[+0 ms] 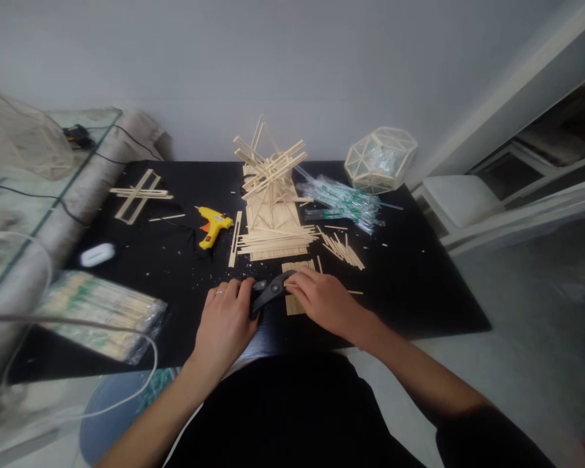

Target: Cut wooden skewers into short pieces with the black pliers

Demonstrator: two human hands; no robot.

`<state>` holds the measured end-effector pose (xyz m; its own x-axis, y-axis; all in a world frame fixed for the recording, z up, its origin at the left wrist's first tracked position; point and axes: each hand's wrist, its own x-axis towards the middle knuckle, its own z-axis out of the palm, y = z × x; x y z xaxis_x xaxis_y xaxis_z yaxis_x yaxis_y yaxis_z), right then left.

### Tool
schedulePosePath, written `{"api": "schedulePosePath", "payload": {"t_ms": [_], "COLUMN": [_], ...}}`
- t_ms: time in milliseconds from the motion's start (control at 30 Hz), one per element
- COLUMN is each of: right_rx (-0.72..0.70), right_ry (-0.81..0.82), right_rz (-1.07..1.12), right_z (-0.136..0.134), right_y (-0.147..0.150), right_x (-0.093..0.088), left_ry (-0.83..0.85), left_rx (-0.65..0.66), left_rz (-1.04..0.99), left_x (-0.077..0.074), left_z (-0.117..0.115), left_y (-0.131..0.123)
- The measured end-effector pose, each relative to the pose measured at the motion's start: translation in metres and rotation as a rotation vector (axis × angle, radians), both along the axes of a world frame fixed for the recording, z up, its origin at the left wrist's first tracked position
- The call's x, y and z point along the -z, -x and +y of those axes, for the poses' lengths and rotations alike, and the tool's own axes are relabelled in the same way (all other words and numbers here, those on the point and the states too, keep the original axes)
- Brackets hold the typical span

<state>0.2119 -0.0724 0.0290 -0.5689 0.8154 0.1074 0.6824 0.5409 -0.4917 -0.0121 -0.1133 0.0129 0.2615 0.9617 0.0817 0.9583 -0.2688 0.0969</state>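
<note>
My left hand is wrapped round the handles of dark cutting shears, whose head points right. At the shears' jaws, my right hand is closed in a pinch, with a bit of pale wooden stick showing at the fingertips. Partly hidden beneath that hand lies a small panel of sticks set side by side. Just beyond, a larger stick panel carries a pile of loose sticks and an upright stick structure. Short cut sticks lie scattered to the right.
A yellow glue gun rests left of the panel, near crossed stick frames and a white case. Packaged sticks lie front left. Clear-and-green wrappers and a faceted stick polyhedron are at right. Cables cross the left side.
</note>
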Motion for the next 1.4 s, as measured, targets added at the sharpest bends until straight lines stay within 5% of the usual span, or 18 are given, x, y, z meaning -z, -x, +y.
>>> {"api": "schedulePosePath", "payload": {"t_ms": [367, 467, 600, 700, 767, 933, 1067, 1167, 1300, 1400], "right_rx": [0.017, 0.213, 0.641, 0.713, 0.756, 0.812, 0.804, 0.684, 0.358, 0.192], "right_ry": [0.032, -0.01, -0.338, -0.478, -0.535, -0.541, -0.394, -0.087, 0.414, 0.573], "right_rz": [-0.167, -0.155, -0.056, 0.009, 0.051, 0.145, 0.275, 0.423, 0.702, 0.864], "right_z": [0.005, 0.041, 0.123, 0.166, 0.171, 0.136, 0.103, 0.075, 0.036, 0.016], "right_y": [-0.014, -0.047, -0.11, -0.142, -0.15, -0.137, -0.116, -0.094, -0.063, -0.047], "right_x": [0.004, -0.007, -0.034, -0.047, -0.048, -0.039, -0.038, -0.042, -0.044, -0.041], "left_ry": [0.077, 0.069, 0.064, 0.062, 0.07, 0.096, 0.121, 0.203, 0.319, 0.359], "left_rx": [-0.033, -0.048, -0.061, -0.087, -0.114, -0.138, -0.153, -0.186, -0.186, -0.177], "left_rz": [-0.027, -0.069, -0.095, -0.126, -0.154, -0.221, -0.334, -0.506, -0.723, -0.873], "left_x": [0.007, 0.011, 0.012, 0.012, 0.012, 0.013, 0.013, 0.011, 0.008, 0.005], "left_z": [0.0, 0.002, 0.005, 0.005, 0.003, -0.001, -0.001, -0.002, -0.005, -0.007], "left_y": [0.004, 0.011, 0.018, 0.02, 0.021, 0.024, 0.026, 0.024, 0.016, 0.004]}}
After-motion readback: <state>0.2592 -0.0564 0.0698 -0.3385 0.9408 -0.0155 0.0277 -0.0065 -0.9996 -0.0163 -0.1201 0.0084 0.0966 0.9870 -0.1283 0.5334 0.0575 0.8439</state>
